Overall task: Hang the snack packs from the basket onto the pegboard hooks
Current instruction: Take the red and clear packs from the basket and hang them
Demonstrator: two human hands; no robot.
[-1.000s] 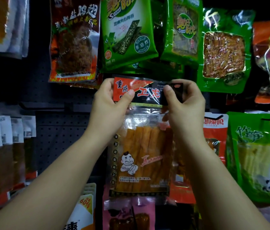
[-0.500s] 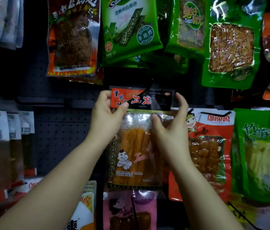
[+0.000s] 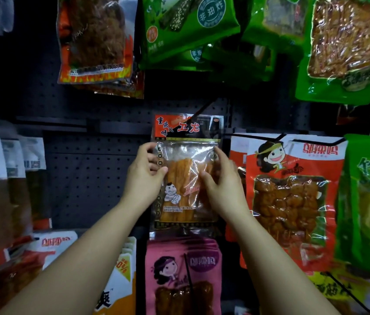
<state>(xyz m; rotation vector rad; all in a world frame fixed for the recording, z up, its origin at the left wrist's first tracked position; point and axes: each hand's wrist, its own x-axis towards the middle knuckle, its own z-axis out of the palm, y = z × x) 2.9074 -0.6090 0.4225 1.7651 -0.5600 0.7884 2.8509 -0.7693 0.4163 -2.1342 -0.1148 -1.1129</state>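
A clear snack pack (image 3: 187, 178) of orange strips with a red and black header hangs on the dark pegboard (image 3: 93, 178) at centre. A black hook (image 3: 202, 107) runs down to the top of its header. My left hand (image 3: 144, 178) pinches the pack's left edge at mid-height, fingers curled and thumb on the front. My right hand (image 3: 221, 183) lies on the pack's right side, with straight fingers along the edge and the thumb on the front. The basket is out of view.
Hanging packs crowd the board: a red pack (image 3: 288, 201) just right, green packs (image 3: 190, 28) above, a brown flame-print pack (image 3: 97, 42) upper left, a pink pack (image 3: 182, 276) below, pale packs (image 3: 9, 178) at far left. Bare pegboard shows left of the hands.
Both hands slid down from the pack's header to its middle. The right hand let go of the header's top corner and now lies flat on the pack's side. The pack sits lower in view.
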